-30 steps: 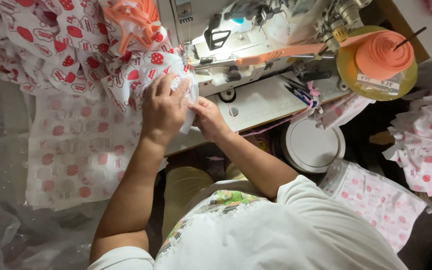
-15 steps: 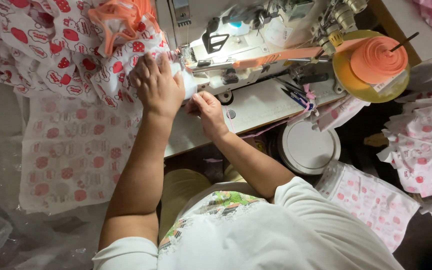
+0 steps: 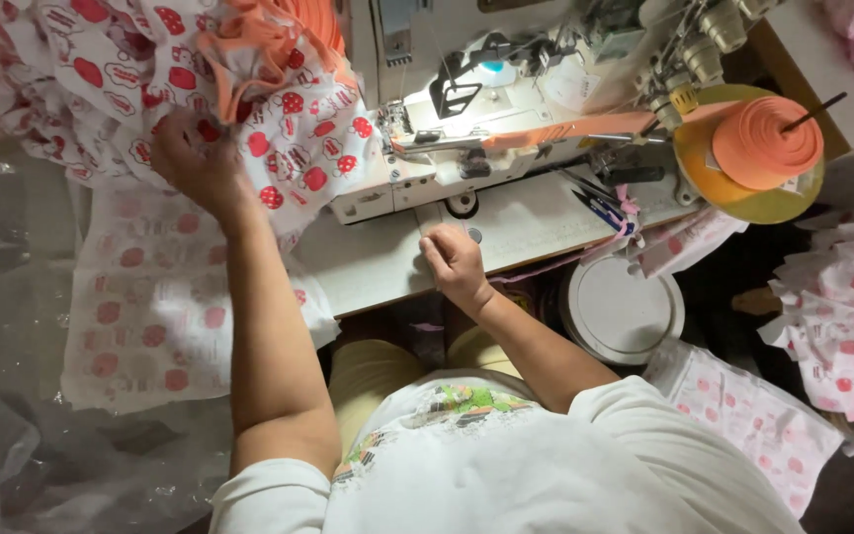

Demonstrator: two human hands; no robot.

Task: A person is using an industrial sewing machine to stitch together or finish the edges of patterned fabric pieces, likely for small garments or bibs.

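My left hand (image 3: 195, 163) reaches far left and grips the white fabric with red strawberry print (image 3: 298, 148), which is heaped beside the sewing machine (image 3: 486, 109). Orange trim (image 3: 269, 40) lies bunched on top of that heap. My right hand (image 3: 455, 265) rests on the white machine table (image 3: 536, 222) just in front of the machine, fingers curled, holding nothing that I can see. An orange tape strip (image 3: 585, 129) runs along the machine bed.
A roll of orange tape (image 3: 765, 143) sits on a yellow disc at the right. A white round lid (image 3: 620, 309) lies below the table edge. More printed fabric pieces lie at the left (image 3: 140, 307) and right (image 3: 842, 316). Clear plastic sheeting (image 3: 12, 376) covers the left side.
My left hand has moved left and away from the machine, pulling the printed fabric with it. My right hand stayed on the table in front of the machine.
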